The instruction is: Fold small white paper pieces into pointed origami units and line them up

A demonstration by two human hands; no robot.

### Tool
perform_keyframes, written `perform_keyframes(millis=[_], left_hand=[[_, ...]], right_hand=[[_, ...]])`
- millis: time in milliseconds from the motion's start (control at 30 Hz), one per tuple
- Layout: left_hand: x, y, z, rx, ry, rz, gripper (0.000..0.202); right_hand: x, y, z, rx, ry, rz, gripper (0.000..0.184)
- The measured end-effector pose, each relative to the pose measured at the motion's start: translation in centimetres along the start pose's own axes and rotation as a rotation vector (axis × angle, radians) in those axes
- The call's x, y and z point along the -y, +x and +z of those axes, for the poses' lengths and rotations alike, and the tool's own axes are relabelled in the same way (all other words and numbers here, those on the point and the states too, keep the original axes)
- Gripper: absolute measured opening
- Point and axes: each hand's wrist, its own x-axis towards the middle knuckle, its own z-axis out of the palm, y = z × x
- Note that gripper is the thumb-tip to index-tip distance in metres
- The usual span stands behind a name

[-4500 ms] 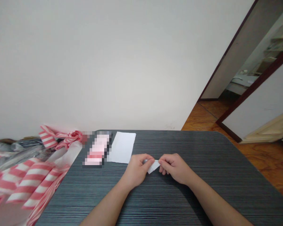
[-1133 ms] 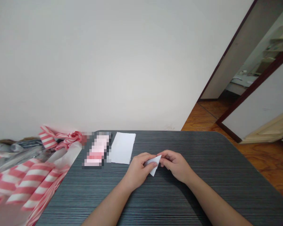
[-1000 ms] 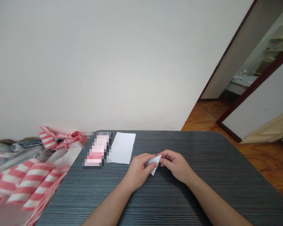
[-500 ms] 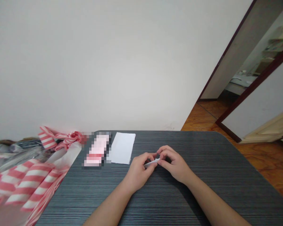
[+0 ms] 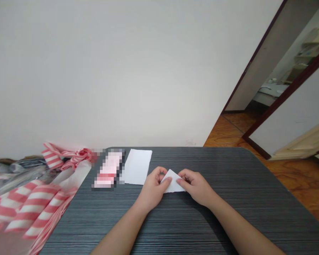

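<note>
A small white piece of folded paper [image 5: 173, 186], roughly triangular with its point facing away from me, is held between both hands over the dark table [image 5: 159, 226]. My left hand [image 5: 154, 187] pinches its left side, thumb on top and fingers curled behind. On the right side, my right hand [image 5: 196, 185] grips it the same way, with the thumb lying on the face. The fingertips behind the paper are hidden. Just beyond my left hand lies a stack of white paper sheets [image 5: 138, 166] on the table.
Left of the sheets is a pixelated pink and white item [image 5: 109, 169]. Red-and-white striped cloth [image 5: 34, 202] is heaped beside the table's left edge. A white wall [image 5: 138, 78] stands behind the table, and a doorway with wooden floor [image 5: 223, 131] is at the right.
The paper has turned from nearly edge-on to showing its flat triangular face. Both hands have shifted their fingers, with the thumbs now pressed on its front.
</note>
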Motion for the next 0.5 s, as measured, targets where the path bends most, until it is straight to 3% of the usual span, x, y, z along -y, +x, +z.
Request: perform_keyframes(millis=[200,500], left_hand=[[-0.44,-0.17,-0.05,0.094,0.134,-0.015,0.022],[-0.65,-0.21,-0.06,0.089,0.13,-0.031,0.024]], right_hand=[[-0.16,0.01,-0.03,0.031,0.131,0.049,0.016],[-0.13,-0.15,-0.24,0.064,0.178,0.085,0.018]])
